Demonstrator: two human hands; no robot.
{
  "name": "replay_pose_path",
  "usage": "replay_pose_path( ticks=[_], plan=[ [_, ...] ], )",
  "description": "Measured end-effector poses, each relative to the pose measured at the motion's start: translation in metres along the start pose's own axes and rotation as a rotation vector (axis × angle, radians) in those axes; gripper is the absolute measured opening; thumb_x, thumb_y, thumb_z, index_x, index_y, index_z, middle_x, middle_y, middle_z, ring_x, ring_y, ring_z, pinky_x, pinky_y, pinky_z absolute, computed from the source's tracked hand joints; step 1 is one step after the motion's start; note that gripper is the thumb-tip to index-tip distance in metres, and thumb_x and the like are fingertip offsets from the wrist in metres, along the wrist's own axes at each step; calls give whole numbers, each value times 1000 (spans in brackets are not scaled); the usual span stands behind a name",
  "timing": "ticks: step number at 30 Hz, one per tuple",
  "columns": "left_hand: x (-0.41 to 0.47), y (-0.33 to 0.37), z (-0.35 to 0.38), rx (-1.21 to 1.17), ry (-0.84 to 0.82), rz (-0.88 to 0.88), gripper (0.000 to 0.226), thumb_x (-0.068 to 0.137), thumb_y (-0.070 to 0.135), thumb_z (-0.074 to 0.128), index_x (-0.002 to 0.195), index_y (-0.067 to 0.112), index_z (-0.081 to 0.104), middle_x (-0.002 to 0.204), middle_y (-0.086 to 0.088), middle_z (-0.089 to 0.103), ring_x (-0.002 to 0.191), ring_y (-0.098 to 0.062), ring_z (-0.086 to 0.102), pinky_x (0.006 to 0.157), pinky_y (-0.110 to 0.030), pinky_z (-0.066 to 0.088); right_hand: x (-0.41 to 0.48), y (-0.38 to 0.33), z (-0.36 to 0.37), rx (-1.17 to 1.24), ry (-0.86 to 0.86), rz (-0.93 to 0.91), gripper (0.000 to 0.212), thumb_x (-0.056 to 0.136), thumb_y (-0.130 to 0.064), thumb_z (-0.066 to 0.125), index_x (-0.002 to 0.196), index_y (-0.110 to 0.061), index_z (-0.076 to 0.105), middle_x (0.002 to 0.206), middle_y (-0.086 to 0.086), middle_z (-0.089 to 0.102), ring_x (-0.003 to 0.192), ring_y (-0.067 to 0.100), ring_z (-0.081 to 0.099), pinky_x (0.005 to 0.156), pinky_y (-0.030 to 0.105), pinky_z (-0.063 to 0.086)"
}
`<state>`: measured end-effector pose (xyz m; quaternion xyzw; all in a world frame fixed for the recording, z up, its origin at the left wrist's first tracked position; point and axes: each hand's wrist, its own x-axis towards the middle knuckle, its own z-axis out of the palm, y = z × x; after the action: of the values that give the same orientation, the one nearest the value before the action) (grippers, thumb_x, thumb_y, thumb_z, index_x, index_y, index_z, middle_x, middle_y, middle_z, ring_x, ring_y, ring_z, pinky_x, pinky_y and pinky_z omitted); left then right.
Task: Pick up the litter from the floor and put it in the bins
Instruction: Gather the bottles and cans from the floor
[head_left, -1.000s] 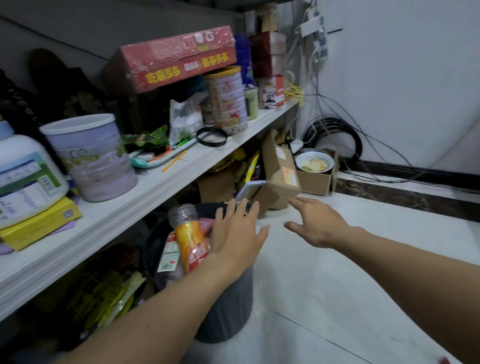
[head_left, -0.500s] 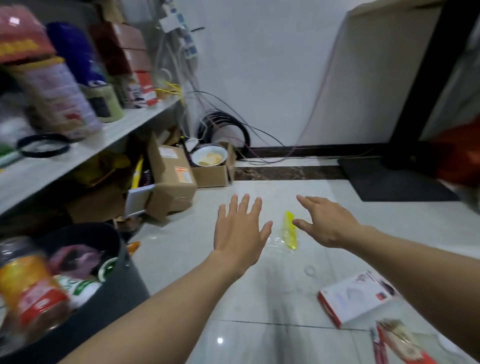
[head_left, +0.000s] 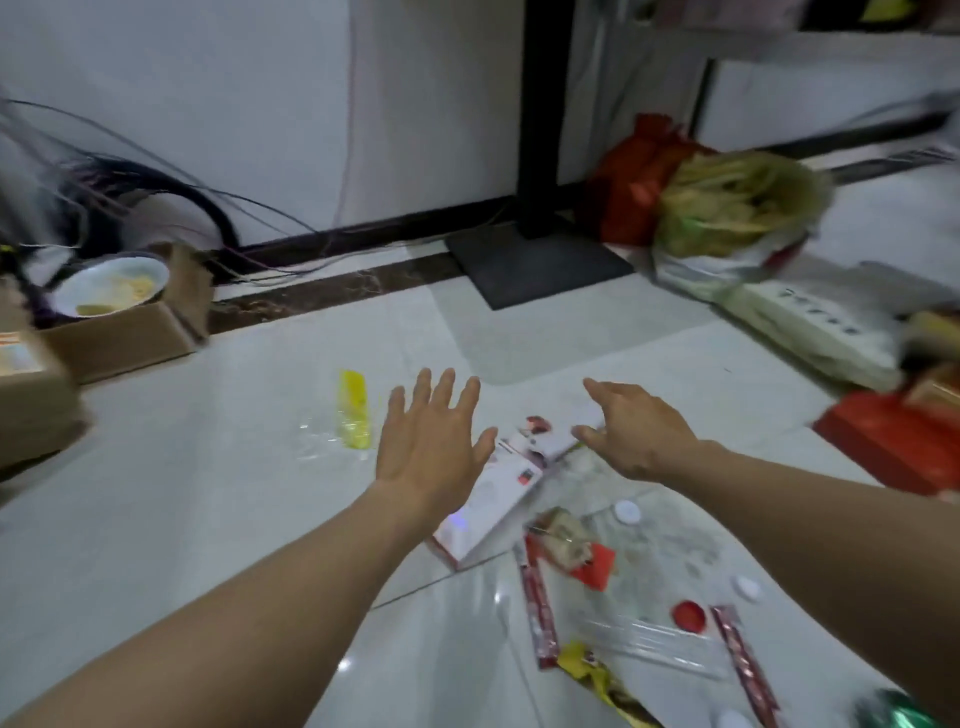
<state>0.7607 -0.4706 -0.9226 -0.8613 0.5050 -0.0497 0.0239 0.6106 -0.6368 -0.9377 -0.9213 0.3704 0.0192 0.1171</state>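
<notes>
Litter lies scattered on the pale tiled floor. A white and red flat box (head_left: 488, 506) lies under my hands. To its left lies a yellow wrapper (head_left: 354, 415) on clear plastic. Below it are a red snack packet (head_left: 571, 545), a long red stick wrapper (head_left: 540, 608), a red cap (head_left: 689, 616), a white cap (head_left: 626, 511) and clear film (head_left: 649, 644). My left hand (head_left: 431, 441) hovers with fingers spread over the box, holding nothing. My right hand (head_left: 631, 428) is stretched out above the box's far end, fingers straight and empty. No bin is in view.
Cardboard boxes (head_left: 114, 338) with a white bowl (head_left: 111, 283) stand at the left by coiled cables (head_left: 156, 192). A black post on a base plate (head_left: 535, 260) rises at the wall. Bags of greens (head_left: 727, 208), a power strip (head_left: 810, 317) and a red box (head_left: 904, 441) crowd the right.
The view has swung right, away from the shelf and the dark bin, onto the littered floor. Both hands stayed open and now hover over the white and red box.
</notes>
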Motion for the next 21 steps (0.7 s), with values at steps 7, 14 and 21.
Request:
replay_pose_path(
  ticks=[7, 14, 21],
  plan=[
    [36, 85, 15, -11, 16, 194, 62, 98, 55, 21, 153, 26, 14, 160, -2, 16, 147, -27, 11, 117, -45, 15, -26, 103, 35, -7, -47, 207, 68, 95, -48, 46, 150, -16, 21, 148, 8, 39, 132, 30, 40, 104, 41, 39],
    [44, 161, 54, -11, -65, 333, 62, 98, 55, 23, 152, 25, 17, 158, -2, 21, 146, -26, 15, 115, -45, 18, -62, 186, 54, 22, -66, 436, 61, 94, -42, 48, 145, -13, 29, 137, 9, 48, 126, 30, 44, 97, 43, 43],
    [45, 221, 79, -27, -163, 419, 64, 99, 56, 20, 154, 26, 9, 161, -2, 14, 148, -26, 9, 118, -45, 14, -110, 244, 77, 93, -151, 584, 72, 91, -44, 52, 150, -17, 19, 138, 10, 45, 126, 30, 43, 96, 42, 44]
  ],
)
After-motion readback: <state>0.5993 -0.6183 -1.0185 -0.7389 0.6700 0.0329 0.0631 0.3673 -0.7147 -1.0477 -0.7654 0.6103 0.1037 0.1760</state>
